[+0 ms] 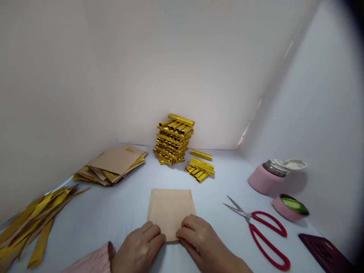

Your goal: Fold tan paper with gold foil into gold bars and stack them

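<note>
A square brown paper sheet (171,208) lies on the white table in front of me, plain side up. My left hand (139,244) grips its near left edge, fingers curled over the paper. At the near right edge, my right hand (200,239) pinches the same sheet between thumb and fingers. The near edge between the hands looks slightly raised or curled. Straight ahead stands a stack of gold foil paper tubes (173,140), laid crosswise in layers. A smaller group of gold tubes (200,169) sits to its right.
Left lies a pile of brown and gold sheets (113,161), with gold and brown strips (36,223) nearer me. On the right are opened red-handled scissors (256,223), a pink jar (265,178), a round pink container (286,212) and a dark maroon flat object (324,252). White walls enclose the table.
</note>
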### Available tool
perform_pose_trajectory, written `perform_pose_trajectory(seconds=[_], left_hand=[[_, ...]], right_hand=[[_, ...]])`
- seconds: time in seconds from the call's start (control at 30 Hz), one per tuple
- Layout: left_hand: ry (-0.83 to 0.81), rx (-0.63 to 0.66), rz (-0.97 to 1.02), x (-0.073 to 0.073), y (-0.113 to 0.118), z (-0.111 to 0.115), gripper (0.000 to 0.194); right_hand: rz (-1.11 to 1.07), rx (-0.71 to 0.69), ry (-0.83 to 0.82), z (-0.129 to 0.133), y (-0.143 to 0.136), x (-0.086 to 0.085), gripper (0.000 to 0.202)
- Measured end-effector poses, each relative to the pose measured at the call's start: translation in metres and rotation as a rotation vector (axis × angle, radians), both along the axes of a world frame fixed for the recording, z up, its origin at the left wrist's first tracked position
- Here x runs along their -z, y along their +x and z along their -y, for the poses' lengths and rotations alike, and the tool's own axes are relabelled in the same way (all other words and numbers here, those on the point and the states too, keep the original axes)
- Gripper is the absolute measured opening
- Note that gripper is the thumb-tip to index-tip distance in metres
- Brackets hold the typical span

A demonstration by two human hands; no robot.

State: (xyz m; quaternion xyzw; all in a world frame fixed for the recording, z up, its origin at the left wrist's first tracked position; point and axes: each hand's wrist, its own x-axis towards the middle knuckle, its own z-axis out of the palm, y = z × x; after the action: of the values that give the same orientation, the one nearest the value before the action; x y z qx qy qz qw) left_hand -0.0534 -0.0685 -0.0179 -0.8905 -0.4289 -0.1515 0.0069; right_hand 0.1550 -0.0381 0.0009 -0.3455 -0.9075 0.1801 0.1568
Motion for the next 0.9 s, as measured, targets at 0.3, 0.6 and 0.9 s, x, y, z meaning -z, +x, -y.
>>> perform_pose_trajectory(seconds=[0.3,0.6,0.9], left_hand=[[-0.231,-0.07,0.134,-0.003,-0.002,-0.007,0.018],[-0.376,-0.061,0.365,0.003,-0.012,-0.009,0.025],[-0.347,-0.197,0.395,0.009,-0.013,-0.006,0.02]], right_hand=[[-0.134,0.066,-0.189,-0.007,0.01,0.005,0.016],[-0.18,0.207,-0.19,-0.002,0.027,0.011,0.019],[-0.112,0.278,-0.102,0.002,0.024,0.015,0.018]])
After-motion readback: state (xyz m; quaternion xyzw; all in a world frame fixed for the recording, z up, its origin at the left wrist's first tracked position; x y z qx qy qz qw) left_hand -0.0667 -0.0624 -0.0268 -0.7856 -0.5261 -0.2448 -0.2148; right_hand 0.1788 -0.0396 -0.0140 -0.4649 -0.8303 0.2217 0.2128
